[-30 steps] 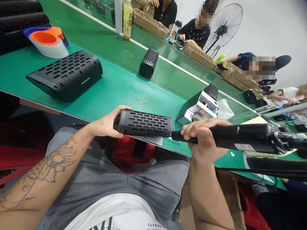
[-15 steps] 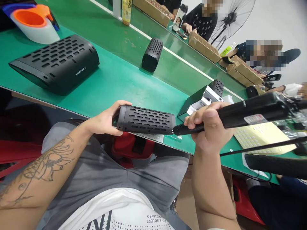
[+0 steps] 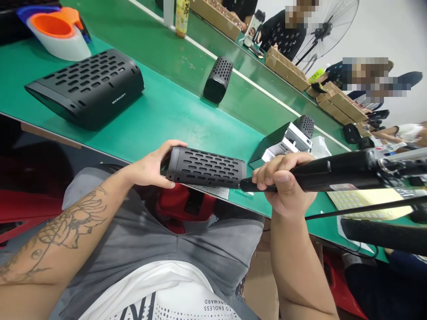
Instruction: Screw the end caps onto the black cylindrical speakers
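My left hand (image 3: 155,166) grips the left end of a black speaker housing with slotted holes (image 3: 210,166), which lies on its side at the table's front edge. In my right hand (image 3: 288,182) is a black electric screwdriver (image 3: 336,171), held nearly level, its narrow end pointing left. That tip meets the lower right corner of the housing; whether a screw sits there is too small to tell. Behind my right hand stands an open dark box with white flaps (image 3: 283,142). A larger black speaker housing marked MERKURY (image 3: 90,89) rests on the left of the table.
A tape dispenser with an orange hub (image 3: 55,31) stands far left. Two more black housings, one at mid-table (image 3: 218,80) and one behind the box (image 3: 306,124), are farther back. A yellow sheet of round stickers (image 3: 370,204) lies right. Co-workers sit across the table beside cardboard boxes (image 3: 287,66).
The screwdriver's rear end has dropped a little, so it lies more level, and my right hand has shifted slightly left. The view has moved slightly; my left hand keeps its hold.
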